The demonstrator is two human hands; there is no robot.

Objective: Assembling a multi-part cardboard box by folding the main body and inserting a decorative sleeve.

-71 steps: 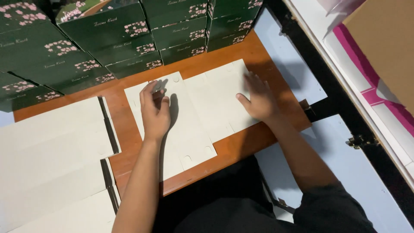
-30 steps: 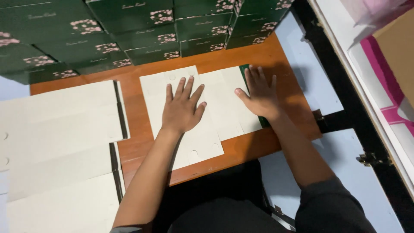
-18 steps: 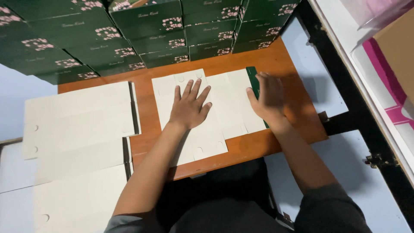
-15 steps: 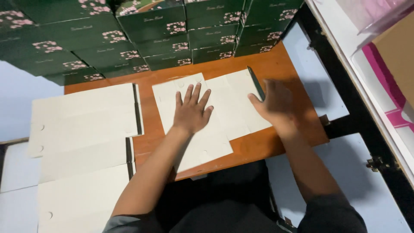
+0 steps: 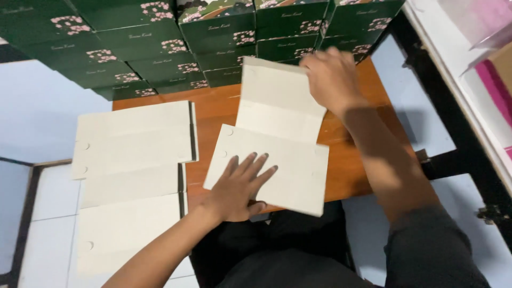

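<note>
A pale flat cardboard box blank [image 5: 288,160] lies on the wooden table [image 5: 368,154]. My left hand [image 5: 240,186] presses flat, fingers spread, on its near panel. My right hand [image 5: 330,80] grips the far panel [image 5: 274,101] at its upper right corner and holds that panel folded up along the crease, tilted toward the green boxes. The blank's near edge hangs slightly over the table's front edge.
Stacks of flat pale blanks [image 5: 133,138] lie to the left, reaching down past the table [image 5: 128,229]. Green boxes with pink flower prints [image 5: 213,32] are piled along the back. A black metal frame [image 5: 442,122] and pink and white sheets [image 5: 496,80] are on the right.
The blank now lies lengthwise away from me. My right hand moved to its far edge and raised that panel. My left hand slid down onto the near panel.
</note>
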